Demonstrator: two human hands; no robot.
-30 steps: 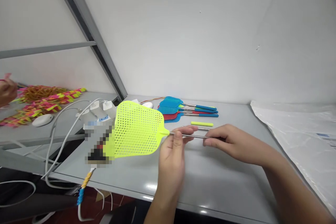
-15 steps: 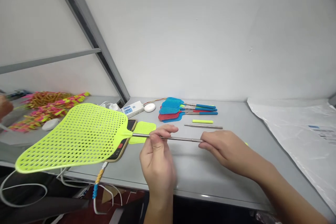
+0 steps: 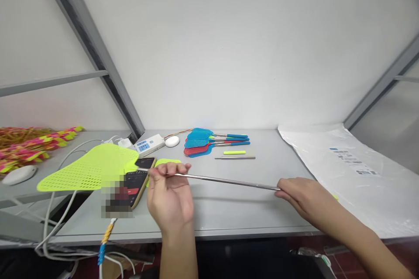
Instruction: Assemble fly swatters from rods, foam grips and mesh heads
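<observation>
A fly swatter (image 3: 88, 166) with a yellow-green mesh head and a long metal rod is held level above the table. My left hand (image 3: 170, 196), palm up, pinches the rod close to the head. The fingers of my right hand (image 3: 299, 196) are closed around the rod's far end. Beneath the swatter and left hand lies a second yellow-green mesh head (image 3: 170, 161), partly covered. Beyond the rod, a loose metal rod (image 3: 235, 158) and a short yellow-green grip (image 3: 234, 152) lie side by side.
Several blue and red swatters (image 3: 199, 144) are stacked at the back. A phone (image 3: 140, 185) lies left, near a power strip (image 3: 150, 144) and a white round object (image 3: 172, 141). A white plastic sheet (image 3: 353, 174) covers the right side. Pink-yellow bundled items (image 3: 32, 146) sit far left.
My hands have moved apart, and more rod now shows between them. The swatter head looks smaller and tilted flatter. The camera view has shifted right.
</observation>
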